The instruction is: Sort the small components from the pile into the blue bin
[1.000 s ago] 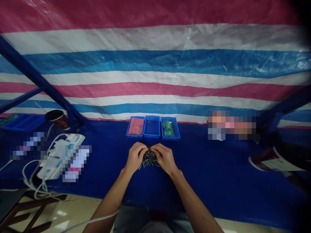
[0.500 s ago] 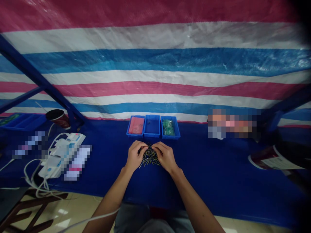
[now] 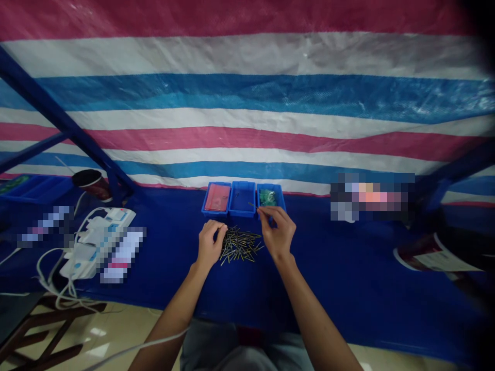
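Note:
A loose pile of thin dark pins (image 3: 238,245) with yellowish ends lies on the blue tablecloth (image 3: 328,278) in front of me. My left hand (image 3: 210,244) rests at the pile's left edge, its fingers curled in a pinch. My right hand (image 3: 275,233) is raised to the right of the pile and pinches one thin pin between thumb and forefinger, close to the right blue bin (image 3: 281,202). Three small blue bins stand in a row behind the pile: the left bin (image 3: 216,198) holds something pink, the middle bin (image 3: 242,200) looks nearly bare, the right one holds green parts.
A white power strip (image 3: 98,239) with cables lies at the left, a dark cup (image 3: 91,183) behind it. Blue frame bars (image 3: 58,116) slant at the left. A striped tarp (image 3: 247,103) hangs behind the table. A round printed object (image 3: 433,257) sits at the right.
Both hands were closed together over the pile. Now they have parted; my right hand has lifted up and right with one pin, and the pile lies uncovered.

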`<action>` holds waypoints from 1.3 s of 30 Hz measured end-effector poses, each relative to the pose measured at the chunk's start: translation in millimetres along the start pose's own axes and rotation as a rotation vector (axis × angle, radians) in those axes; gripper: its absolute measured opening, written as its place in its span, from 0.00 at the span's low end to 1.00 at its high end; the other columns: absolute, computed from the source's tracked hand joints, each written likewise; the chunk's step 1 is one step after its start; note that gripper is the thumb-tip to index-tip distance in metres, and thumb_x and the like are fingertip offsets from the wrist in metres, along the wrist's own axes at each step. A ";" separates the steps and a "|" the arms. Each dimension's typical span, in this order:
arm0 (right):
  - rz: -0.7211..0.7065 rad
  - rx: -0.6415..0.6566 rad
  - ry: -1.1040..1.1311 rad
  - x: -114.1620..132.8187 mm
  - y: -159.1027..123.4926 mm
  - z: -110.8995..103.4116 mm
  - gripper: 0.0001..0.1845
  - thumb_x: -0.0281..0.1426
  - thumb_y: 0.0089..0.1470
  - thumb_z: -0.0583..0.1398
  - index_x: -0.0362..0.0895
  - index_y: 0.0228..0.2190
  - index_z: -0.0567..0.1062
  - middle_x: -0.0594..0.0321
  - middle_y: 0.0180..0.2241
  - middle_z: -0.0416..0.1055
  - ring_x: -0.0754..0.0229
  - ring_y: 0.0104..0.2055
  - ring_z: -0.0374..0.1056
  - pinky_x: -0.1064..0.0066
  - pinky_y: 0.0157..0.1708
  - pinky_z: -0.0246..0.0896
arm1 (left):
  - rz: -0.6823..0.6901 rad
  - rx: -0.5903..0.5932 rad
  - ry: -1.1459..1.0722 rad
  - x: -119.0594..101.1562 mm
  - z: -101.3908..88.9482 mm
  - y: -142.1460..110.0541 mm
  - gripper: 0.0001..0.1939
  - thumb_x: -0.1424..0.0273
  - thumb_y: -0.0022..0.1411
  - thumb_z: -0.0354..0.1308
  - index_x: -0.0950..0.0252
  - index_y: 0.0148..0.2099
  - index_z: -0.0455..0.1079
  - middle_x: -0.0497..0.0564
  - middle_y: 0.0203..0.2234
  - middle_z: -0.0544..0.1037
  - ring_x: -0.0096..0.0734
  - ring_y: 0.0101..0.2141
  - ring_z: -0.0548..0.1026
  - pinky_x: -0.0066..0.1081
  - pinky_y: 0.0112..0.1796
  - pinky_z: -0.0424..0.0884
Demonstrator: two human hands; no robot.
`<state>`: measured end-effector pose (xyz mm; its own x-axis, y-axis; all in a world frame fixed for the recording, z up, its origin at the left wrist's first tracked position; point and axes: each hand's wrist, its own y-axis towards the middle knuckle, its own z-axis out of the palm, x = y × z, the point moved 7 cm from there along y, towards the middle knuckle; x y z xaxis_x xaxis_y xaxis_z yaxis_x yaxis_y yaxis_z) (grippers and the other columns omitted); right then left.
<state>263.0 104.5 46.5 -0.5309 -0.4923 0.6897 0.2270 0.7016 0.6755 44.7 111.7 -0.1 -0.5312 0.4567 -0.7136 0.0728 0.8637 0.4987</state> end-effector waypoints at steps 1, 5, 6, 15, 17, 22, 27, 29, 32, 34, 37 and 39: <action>0.012 -0.034 -0.019 -2.8 8.4 1.8 0.07 0.33 0.61 0.62 0.47 0.35 0.81 0.58 0.34 0.77 0.58 0.33 0.72 0.65 0.35 0.71 | -0.005 -0.001 0.023 1.6 0.1 0.6 0.12 0.66 0.71 0.52 0.63 0.34 0.70 0.50 0.29 0.75 0.34 0.34 0.73 0.35 0.41 0.67; 0.001 0.048 -0.089 -12.0 38.5 24.7 0.10 0.34 0.63 0.60 0.45 0.37 0.81 0.55 0.37 0.77 0.57 0.35 0.72 0.64 0.39 0.70 | -0.041 -0.023 0.106 11.3 -1.5 3.7 0.07 0.66 0.69 0.55 0.62 0.40 0.73 0.49 0.30 0.76 0.34 0.34 0.73 0.34 0.42 0.67; -0.015 0.106 -0.102 -12.4 42.0 29.4 0.11 0.34 0.63 0.59 0.45 0.40 0.81 0.55 0.39 0.77 0.56 0.37 0.73 0.63 0.41 0.70 | -0.056 -0.031 0.117 14.7 -2.5 4.3 0.07 0.67 0.68 0.56 0.61 0.42 0.74 0.50 0.31 0.76 0.34 0.34 0.73 0.34 0.42 0.67; 0.069 0.433 -0.088 -37.8 -23.0 -9.7 0.09 0.33 0.64 0.58 0.47 0.38 0.80 0.58 0.36 0.76 0.57 0.35 0.72 0.67 0.38 0.68 | -0.090 -0.033 0.103 25.6 -2.5 4.7 0.09 0.67 0.70 0.53 0.61 0.44 0.74 0.52 0.36 0.79 0.36 0.38 0.75 0.35 0.43 0.69; 0.091 0.504 -0.101 -50.9 -38.3 -11.1 0.08 0.33 0.63 0.59 0.47 0.38 0.80 0.58 0.38 0.76 0.56 0.38 0.73 0.65 0.41 0.69 | -0.091 -0.020 0.105 24.7 -1.1 4.5 0.09 0.67 0.70 0.53 0.61 0.44 0.75 0.52 0.36 0.79 0.36 0.38 0.75 0.34 0.43 0.69; 0.151 0.604 -0.154 -70.7 -51.2 -2.0 0.08 0.32 0.61 0.60 0.47 0.40 0.79 0.59 0.38 0.75 0.55 0.38 0.72 0.65 0.40 0.69 | -0.115 0.003 0.118 25.5 -0.2 4.3 0.09 0.67 0.70 0.53 0.61 0.44 0.74 0.52 0.37 0.79 0.36 0.38 0.75 0.34 0.43 0.69; 0.120 0.598 -0.186 -69.1 -52.4 4.5 0.08 0.31 0.62 0.58 0.47 0.37 0.79 0.58 0.37 0.74 0.54 0.39 0.72 0.64 0.41 0.68 | -0.097 0.008 0.106 27.5 2.5 4.4 0.06 0.68 0.68 0.57 0.61 0.44 0.74 0.50 0.33 0.78 0.35 0.36 0.74 0.34 0.43 0.69; 0.107 0.589 -0.192 -68.6 -53.0 5.4 0.09 0.31 0.63 0.57 0.47 0.36 0.78 0.58 0.37 0.74 0.54 0.39 0.72 0.64 0.41 0.68 | -0.093 0.007 0.106 27.4 3.5 4.8 0.06 0.68 0.67 0.58 0.61 0.44 0.74 0.50 0.33 0.78 0.35 0.36 0.74 0.34 0.42 0.69; 0.105 0.577 -0.182 -67.6 -51.5 3.8 0.09 0.31 0.62 0.57 0.47 0.34 0.78 0.58 0.35 0.74 0.55 0.37 0.72 0.65 0.39 0.67 | -0.083 0.018 0.120 23.3 3.9 5.1 0.06 0.68 0.68 0.57 0.61 0.44 0.74 0.50 0.33 0.78 0.35 0.36 0.74 0.34 0.42 0.69; 0.125 0.558 -0.159 -64.7 -47.9 0.3 0.09 0.32 0.62 0.57 0.46 0.33 0.77 0.58 0.34 0.74 0.56 0.34 0.71 0.66 0.36 0.66 | -0.065 0.019 0.124 17.9 2.6 4.7 0.06 0.68 0.68 0.57 0.61 0.44 0.74 0.50 0.33 0.78 0.35 0.37 0.74 0.35 0.43 0.68; 0.167 0.493 -0.127 -54.6 -37.8 -5.7 0.09 0.33 0.63 0.57 0.45 0.33 0.77 0.58 0.33 0.74 0.58 0.29 0.68 0.67 0.32 0.63 | -0.014 0.012 0.100 7.4 0.1 2.9 0.07 0.68 0.69 0.55 0.62 0.43 0.74 0.50 0.33 0.78 0.34 0.36 0.74 0.35 0.43 0.67; 0.163 0.452 -0.106 -43.6 -29.7 -5.2 0.09 0.34 0.63 0.58 0.45 0.34 0.77 0.58 0.33 0.74 0.58 0.30 0.68 0.67 0.33 0.63 | 0.038 0.015 0.079 -0.8 -0.5 1.2 0.07 0.68 0.70 0.55 0.62 0.44 0.74 0.50 0.32 0.78 0.34 0.35 0.73 0.36 0.43 0.66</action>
<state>283.7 102.4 -2.3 -0.6037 -0.3183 0.7309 -0.0505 0.9302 0.3635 44.7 112.3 1.4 -0.5929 0.4717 -0.6527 0.1068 0.8494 0.5168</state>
